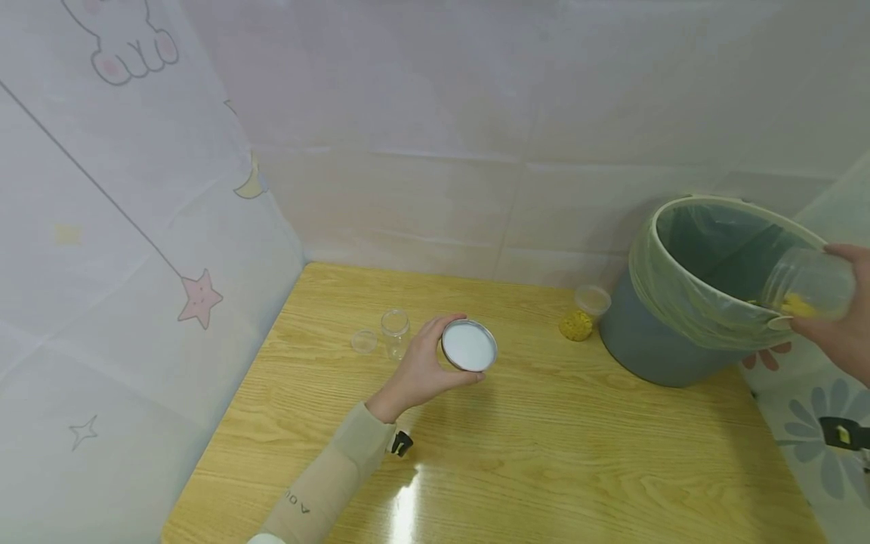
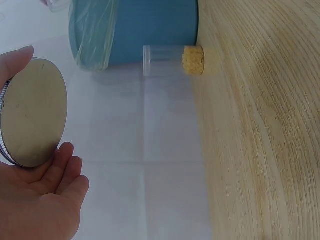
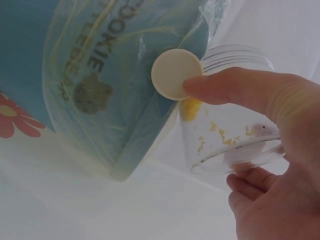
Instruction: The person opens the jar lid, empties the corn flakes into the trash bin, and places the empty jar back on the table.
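Closest in, well left of the bin (image 1: 642,344), the left hand (image 1: 416,375) grips a round lid (image 1: 470,345) by its edge, thumb and fingers spread wide around it, white inner face toward the head camera. A little farther from the bin on that side, a clear jar (image 1: 396,325) stands upright on the wooden table (image 1: 544,461), a clear disc (image 1: 363,341) just beside it. And right up by the bin's left side, a small jar (image 1: 593,301) stands with yellow bits (image 1: 576,326) at its bottom! Over at the bin's right rim, the right hand (image 1: 848,317) grips a tipped clear jar, yellow crumbs (image 3: 222,135) inside. Behind the bin hangs a pale wall sheet (image 1: 421,189).
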The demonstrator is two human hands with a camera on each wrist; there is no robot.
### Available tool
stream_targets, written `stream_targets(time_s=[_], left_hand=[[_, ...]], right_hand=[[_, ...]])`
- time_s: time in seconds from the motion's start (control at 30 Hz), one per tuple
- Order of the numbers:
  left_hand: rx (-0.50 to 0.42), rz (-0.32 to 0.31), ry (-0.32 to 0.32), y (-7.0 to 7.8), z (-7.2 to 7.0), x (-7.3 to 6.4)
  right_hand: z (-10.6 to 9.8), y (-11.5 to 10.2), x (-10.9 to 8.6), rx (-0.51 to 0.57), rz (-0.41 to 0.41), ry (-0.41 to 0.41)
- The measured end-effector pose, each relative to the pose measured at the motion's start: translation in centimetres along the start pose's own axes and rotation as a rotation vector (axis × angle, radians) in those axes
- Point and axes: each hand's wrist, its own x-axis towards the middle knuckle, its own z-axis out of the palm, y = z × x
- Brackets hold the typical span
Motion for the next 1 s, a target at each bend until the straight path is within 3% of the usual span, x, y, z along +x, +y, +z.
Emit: stream_targets(time_s=[0.33, 0.53, 0.8, 1.0], left_hand=[[-0.01, -0.021, -0.001, 0.0, -0.1, -0.1], [-0.007, -0.021, -0.001, 0.0, -0.1, -0.2], [0.007, -0.018, -0.005, -0.1, -0.1, -0.2], [0.004, -0.018, -0.007, -0.1, -0.1, -0.2]], right_hand=[[0.2, 0.6, 0.4, -0.024, -0.044, -0.006], [0.1, 0.6, 1.2, -0.088, -0.137, 0.0], [-0.1, -0.4, 2.3, -0.106, -0.204, -0.013], [0.1, -0.9, 2.6, -0.191, -0.245, -0.008]])
